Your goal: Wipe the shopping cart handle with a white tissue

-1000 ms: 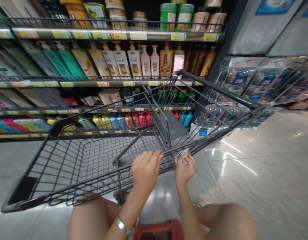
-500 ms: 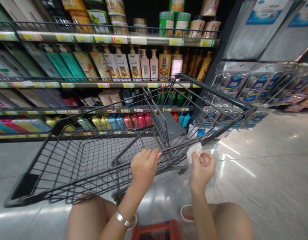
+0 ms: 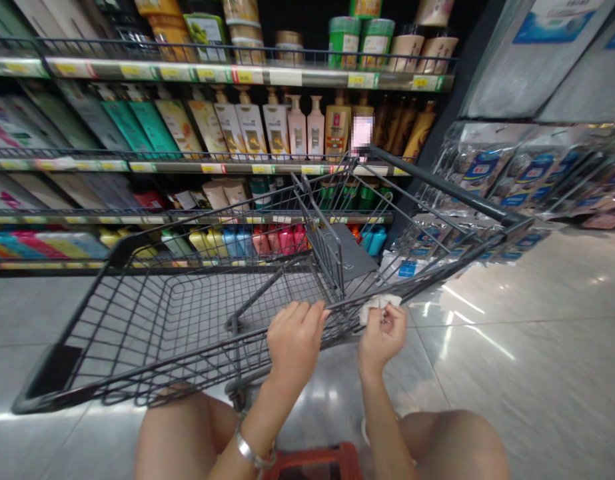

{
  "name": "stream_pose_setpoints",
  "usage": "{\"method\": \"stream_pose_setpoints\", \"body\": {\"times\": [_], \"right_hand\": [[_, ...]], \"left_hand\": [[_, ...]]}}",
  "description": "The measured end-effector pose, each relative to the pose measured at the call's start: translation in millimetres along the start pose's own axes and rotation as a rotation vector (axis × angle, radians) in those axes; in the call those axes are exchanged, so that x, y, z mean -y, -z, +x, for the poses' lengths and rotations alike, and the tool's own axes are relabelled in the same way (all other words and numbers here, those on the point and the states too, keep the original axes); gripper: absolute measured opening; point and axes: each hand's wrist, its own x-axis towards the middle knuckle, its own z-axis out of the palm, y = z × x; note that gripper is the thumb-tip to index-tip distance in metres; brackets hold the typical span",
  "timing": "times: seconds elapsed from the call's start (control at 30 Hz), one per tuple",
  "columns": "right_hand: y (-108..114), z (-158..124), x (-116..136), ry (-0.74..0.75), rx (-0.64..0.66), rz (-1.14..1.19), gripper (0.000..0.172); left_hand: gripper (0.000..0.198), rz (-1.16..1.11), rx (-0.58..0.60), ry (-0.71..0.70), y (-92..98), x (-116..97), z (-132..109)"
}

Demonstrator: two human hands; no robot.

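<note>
A dark grey wire shopping cart (image 3: 197,333) stands sideways in front of me. My left hand (image 3: 296,337) is closed around the cart's near top rail, knuckles up, with a silver band on the wrist. To its right, my right hand (image 3: 384,337) pinches a crumpled white cloth or tissue (image 3: 374,308) against the same rail. The cloth covers a short stretch of the rail. A grey child-seat flap (image 3: 344,250) sits inside the cart beyond my hands, and the cart's handle bar (image 3: 447,187) lies to the far right.
Behind the cart, shelves (image 3: 287,77) hold rows of shampoo bottles and jars. Packaged goods hang on hooks (image 3: 482,170) at the right. A red-orange stool (image 3: 312,460) is below me, between my knees. Shiny grey tiles (image 3: 537,360) form the floor.
My right hand has moved left along the rail with the white cloth, closer to my left hand. My left hand stays on the rail. The view has shifted slightly.
</note>
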Motion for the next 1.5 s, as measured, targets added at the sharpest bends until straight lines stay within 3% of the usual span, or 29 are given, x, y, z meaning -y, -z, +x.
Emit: {"method": "stream_pose_setpoints", "body": {"times": [0.13, 0.27, 0.4, 0.6, 0.87, 0.93, 1.03, 1.13, 1.3, 1.5], "right_hand": [[-3, -11, -8, -0.031, -0.041, 0.002, 0.011], [-3, -26, -21, -0.074, 0.048, -0.073, 0.009], [-3, -41, -35, -0.009, 0.083, -0.15, 0.004], [3, -53, -46, 0.087, 0.316, -0.234, 0.008], [26, -31, -37, -0.088, 0.6, -0.264, 0.005], [33, -25, -31, -0.196, 0.522, -0.222, 0.008], [37, -16, -10, -0.326, 0.259, -0.088, 0.024], [30, -4, 16, -0.297, 0.079, 0.059, 0.031], [9, 2, 27, -0.216, 0.05, 0.143, 0.027], [-1, -11, 15, 0.076, 0.043, -0.201, 0.022]], "left_hand": [[0.025, -0.004, 0.011, 0.013, 1.2, -1, 0], [0.025, -0.013, 0.015, 0.012, 0.9, -1, -1], [0.025, -0.012, 0.024, 0.009, 0.5, -1, -1], [0.023, -0.002, 0.001, -0.015, 0.2, -1, 0], [0.022, 0.007, -0.005, -0.036, -1.3, 0, 0], [0.023, 0.013, -0.01, -0.046, -0.8, 0, 0], [0.024, 0.018, -0.021, -0.051, -0.3, 0, 0], [0.023, 0.019, -0.023, -0.05, -0.6, -1, 0], [0.024, 0.018, -0.012, -0.026, -1.4, -2, 0], [0.024, 0.028, -0.016, -0.026, -0.8, -2, 0]]}}
